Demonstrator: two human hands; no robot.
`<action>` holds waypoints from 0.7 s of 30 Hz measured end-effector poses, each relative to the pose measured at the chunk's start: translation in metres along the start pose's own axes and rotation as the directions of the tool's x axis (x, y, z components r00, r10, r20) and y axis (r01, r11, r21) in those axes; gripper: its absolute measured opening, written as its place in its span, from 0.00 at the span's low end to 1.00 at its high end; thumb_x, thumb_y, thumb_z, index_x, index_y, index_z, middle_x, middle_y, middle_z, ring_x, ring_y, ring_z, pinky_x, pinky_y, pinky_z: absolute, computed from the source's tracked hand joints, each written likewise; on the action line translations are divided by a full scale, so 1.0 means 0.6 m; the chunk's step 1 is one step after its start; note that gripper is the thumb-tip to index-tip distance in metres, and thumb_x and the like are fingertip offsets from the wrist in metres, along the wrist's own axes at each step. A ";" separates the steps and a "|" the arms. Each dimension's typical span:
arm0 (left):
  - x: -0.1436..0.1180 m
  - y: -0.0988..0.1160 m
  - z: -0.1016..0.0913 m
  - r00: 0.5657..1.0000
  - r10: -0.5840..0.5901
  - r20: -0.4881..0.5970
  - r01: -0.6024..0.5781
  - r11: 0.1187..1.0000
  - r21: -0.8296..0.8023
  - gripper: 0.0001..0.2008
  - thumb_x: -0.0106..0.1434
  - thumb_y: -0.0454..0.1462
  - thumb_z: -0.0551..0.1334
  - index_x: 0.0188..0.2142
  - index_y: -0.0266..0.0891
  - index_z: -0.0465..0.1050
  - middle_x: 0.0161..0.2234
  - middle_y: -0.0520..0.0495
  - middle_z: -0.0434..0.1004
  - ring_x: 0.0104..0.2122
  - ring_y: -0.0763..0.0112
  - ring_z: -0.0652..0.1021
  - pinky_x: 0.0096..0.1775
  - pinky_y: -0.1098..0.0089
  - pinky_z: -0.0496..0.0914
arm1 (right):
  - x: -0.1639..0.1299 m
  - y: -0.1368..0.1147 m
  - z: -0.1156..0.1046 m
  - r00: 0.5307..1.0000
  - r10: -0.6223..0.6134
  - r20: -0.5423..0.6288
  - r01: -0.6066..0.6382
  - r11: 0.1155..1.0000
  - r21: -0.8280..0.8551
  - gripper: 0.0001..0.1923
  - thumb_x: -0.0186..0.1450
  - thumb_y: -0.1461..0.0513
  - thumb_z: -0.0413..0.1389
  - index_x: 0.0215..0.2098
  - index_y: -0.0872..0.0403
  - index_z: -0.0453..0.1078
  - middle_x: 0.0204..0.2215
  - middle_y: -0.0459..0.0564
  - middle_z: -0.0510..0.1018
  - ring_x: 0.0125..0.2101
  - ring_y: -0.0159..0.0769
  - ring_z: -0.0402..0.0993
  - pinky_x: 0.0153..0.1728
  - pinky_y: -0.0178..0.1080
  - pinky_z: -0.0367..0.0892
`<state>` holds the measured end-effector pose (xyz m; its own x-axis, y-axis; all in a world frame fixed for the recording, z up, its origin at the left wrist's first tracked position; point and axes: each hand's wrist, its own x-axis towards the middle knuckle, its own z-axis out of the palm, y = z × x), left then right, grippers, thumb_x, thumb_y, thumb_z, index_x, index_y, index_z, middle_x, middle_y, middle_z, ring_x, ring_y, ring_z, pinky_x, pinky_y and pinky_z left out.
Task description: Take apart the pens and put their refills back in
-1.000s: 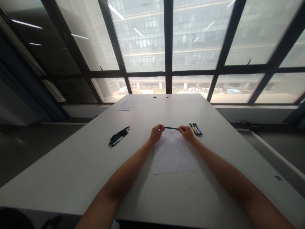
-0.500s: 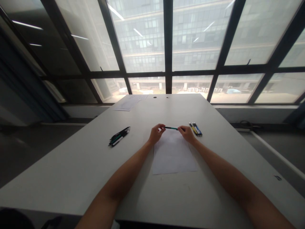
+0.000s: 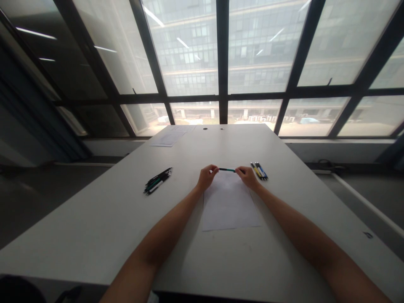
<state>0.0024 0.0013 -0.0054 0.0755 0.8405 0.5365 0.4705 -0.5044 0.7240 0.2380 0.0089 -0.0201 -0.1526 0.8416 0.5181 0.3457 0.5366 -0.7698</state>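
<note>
A dark pen with a green section is stretched level between my two hands, above the far end of a white paper sheet. My left hand pinches its left end, and my right hand pinches the right end. Just right of my right hand, a few pens with yellow, white and blue barrels lie side by side. To the left of my left hand rests a pile of several dark pens, some with green or white parts.
The white table reaches to the windows. Papers lie at its far left, near a round dark spot at the far edge. A small dark mark or object is near the right edge.
My left fingers have closed slightly at the pen's left end. The pen, the sheet and the other pens stay in place.
</note>
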 end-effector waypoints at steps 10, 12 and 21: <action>-0.001 -0.005 -0.002 0.999 -0.025 0.027 0.025 1.000 0.013 0.21 0.65 0.50 0.57 0.27 0.37 0.76 0.24 0.50 0.77 0.26 0.72 0.74 0.31 0.72 0.65 | -0.001 0.000 0.000 1.000 -0.002 0.011 0.002 1.000 0.020 0.19 0.63 0.52 0.53 0.24 0.58 0.73 0.18 0.44 0.65 0.21 0.29 0.56 0.23 0.34 0.51; -0.002 -0.006 -0.002 0.999 -0.029 0.026 0.029 1.000 -0.001 0.22 0.65 0.51 0.57 0.26 0.37 0.75 0.23 0.51 0.76 0.25 0.72 0.74 0.31 0.72 0.65 | -0.001 -0.001 -0.001 1.000 -0.003 0.013 0.003 1.000 0.024 0.19 0.63 0.52 0.53 0.25 0.58 0.73 0.18 0.44 0.65 0.21 0.29 0.56 0.23 0.34 0.51; -0.004 -0.008 -0.002 0.997 -0.069 0.023 0.069 0.997 -0.027 0.24 0.64 0.53 0.57 0.22 0.37 0.74 0.19 0.51 0.74 0.23 0.72 0.74 0.30 0.72 0.66 | -0.002 0.004 0.000 1.000 0.001 0.019 -0.001 1.000 0.029 0.20 0.63 0.50 0.53 0.25 0.58 0.73 0.18 0.44 0.66 0.21 0.29 0.57 0.22 0.34 0.51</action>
<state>-0.0008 0.0014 -0.0095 0.0632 0.8775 0.4753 0.4510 -0.4500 0.7708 0.2391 0.0094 -0.0224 -0.1701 0.8431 0.5101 0.3192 0.5369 -0.7809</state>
